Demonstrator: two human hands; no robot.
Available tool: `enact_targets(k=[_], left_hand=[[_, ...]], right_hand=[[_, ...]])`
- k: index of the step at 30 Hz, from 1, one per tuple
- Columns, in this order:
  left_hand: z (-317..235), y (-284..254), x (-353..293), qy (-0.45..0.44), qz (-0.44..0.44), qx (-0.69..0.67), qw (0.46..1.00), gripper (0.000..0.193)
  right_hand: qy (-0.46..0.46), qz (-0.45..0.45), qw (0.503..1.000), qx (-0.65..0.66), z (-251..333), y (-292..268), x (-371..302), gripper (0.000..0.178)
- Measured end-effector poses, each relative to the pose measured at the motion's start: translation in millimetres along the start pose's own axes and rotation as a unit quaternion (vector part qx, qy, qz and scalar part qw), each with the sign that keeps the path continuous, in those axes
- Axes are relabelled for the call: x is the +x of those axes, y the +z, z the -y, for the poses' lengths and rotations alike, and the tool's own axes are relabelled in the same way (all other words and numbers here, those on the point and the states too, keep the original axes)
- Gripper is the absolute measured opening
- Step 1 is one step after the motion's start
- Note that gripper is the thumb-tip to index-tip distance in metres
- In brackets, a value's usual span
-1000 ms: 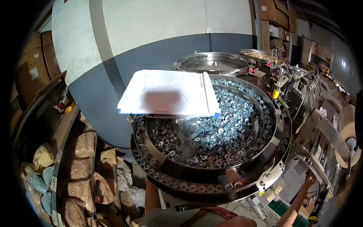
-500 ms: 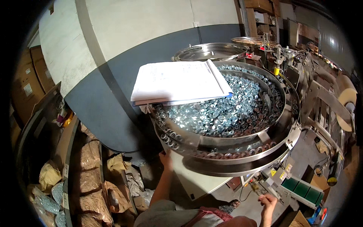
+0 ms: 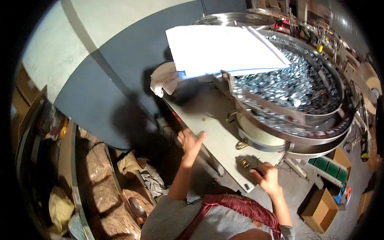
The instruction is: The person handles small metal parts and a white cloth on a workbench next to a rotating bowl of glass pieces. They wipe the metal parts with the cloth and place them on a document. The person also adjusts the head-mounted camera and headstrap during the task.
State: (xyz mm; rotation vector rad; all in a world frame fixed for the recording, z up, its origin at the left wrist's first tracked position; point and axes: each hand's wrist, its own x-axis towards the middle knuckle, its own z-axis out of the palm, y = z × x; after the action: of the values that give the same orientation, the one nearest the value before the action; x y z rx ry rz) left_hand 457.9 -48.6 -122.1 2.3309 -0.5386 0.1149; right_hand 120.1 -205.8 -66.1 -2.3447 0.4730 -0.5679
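Observation:
My left hand (image 3: 191, 145) is at the left edge of a pale machine table (image 3: 216, 138), fingers spread and thumb out, with nothing in it. Over the table's near right corner, my right hand (image 3: 265, 177) is closed on a small brass-coloured piece (image 3: 243, 162). Its dark end runs into the fingers, and its exact kind is unclear. Ahead stands a round steel feeder bowl (image 3: 260, 136) full of shiny metal washers (image 3: 296, 88). A clipboard with white sheets (image 3: 224, 50) lies across the bowl's left rim.
Bags of parts (image 3: 100, 176) fill a rack on the left. A white cloth (image 3: 163, 77) hangs at the table's far left corner. Right of me are an open cardboard box (image 3: 320, 211) and a green conveyor belt (image 3: 327, 169). More feeder bowls stand behind.
My view has swung down and left, so the bowl sits farther right. The left hand has opened out by the table edge. My right hand has come up to the table with the brass-coloured piece.

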Motion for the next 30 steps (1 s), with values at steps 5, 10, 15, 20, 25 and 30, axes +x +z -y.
enact_targets(k=[5, 10, 15, 20, 25, 30], left_hand=[[30.8, -44.4, 90.3, 0.294, 0.054, 0.006, 0.954, 0.061], [23.4, -25.0, 128.7, 0.407, 0.200, -0.129, 0.882, 0.029], [18.0, -20.1, 131.2, 0.296, 0.303, -0.292, 0.858, 0.023], [-18.6, -56.4, 102.2, -0.010, 0.513, -0.496, 0.701, 0.017], [-28.2, -66.7, 71.9, 0.022, 0.536, -0.532, 0.655, 0.019], [-34.9, -68.8, 55.4, 0.066, 0.551, -0.528, 0.642, 0.017]], right_hand=[[-0.002, -0.030, 0.998, -0.052, 27.4, 31.6, 21.9, 0.026], [0.206, -0.198, 0.951, -0.118, 58.1, 26.1, 12.6, 0.029], [0.280, -0.360, 0.884, 0.105, 80.8, 51.3, 8.5, 0.034], [0.293, -0.318, 0.872, 0.230, 114.6, 72.2, 30.2, 0.031], [0.237, -0.287, 0.887, 0.272, 121.7, 89.6, 45.6, 0.024], [0.225, -0.274, 0.882, 0.310, 128.0, 89.5, 39.9, 0.022]])
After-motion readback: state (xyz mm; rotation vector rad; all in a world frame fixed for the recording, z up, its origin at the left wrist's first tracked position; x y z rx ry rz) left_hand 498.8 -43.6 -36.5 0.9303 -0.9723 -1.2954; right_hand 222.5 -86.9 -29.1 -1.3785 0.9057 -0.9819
